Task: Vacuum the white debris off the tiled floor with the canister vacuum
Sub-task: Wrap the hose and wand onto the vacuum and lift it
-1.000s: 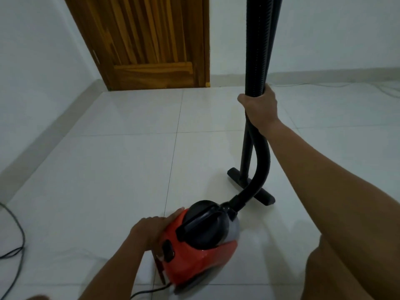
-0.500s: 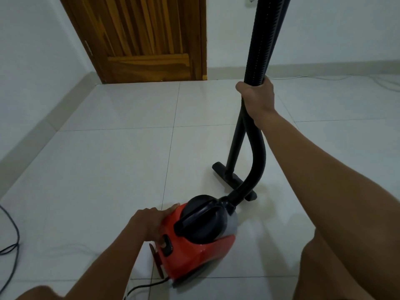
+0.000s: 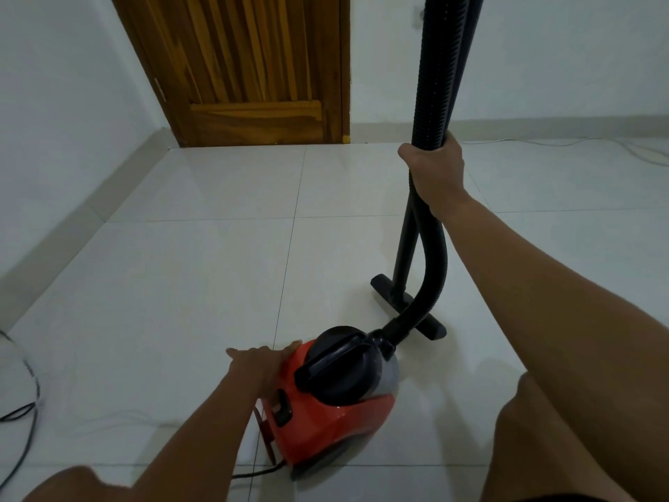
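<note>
A red canister vacuum point(image 3: 325, 422) with a black top handle sits on the white tiled floor point(image 3: 188, 284) in front of me. My left hand point(image 3: 262, 367) rests flat on its left side, fingers spread, by the black switch. My right hand point(image 3: 436, 172) grips the black ribbed hose point(image 3: 432, 85) together with the wand, held upright. The black floor nozzle point(image 3: 430, 324) stands on the tile just beyond the canister. I see no white debris on the tiles in view.
A wooden door point(image 3: 253, 67) closes the far corner. White walls with grey skirting run along the left and back. A black cable point(image 3: 25, 411) loops on the floor at left; a white cord point(image 3: 579, 141) lies along the back wall. My knees are at the bottom.
My left hand has opened out flat on the canister's side. The canister and nozzle sit slightly closer together; my right hand keeps its grip on the hose.
</note>
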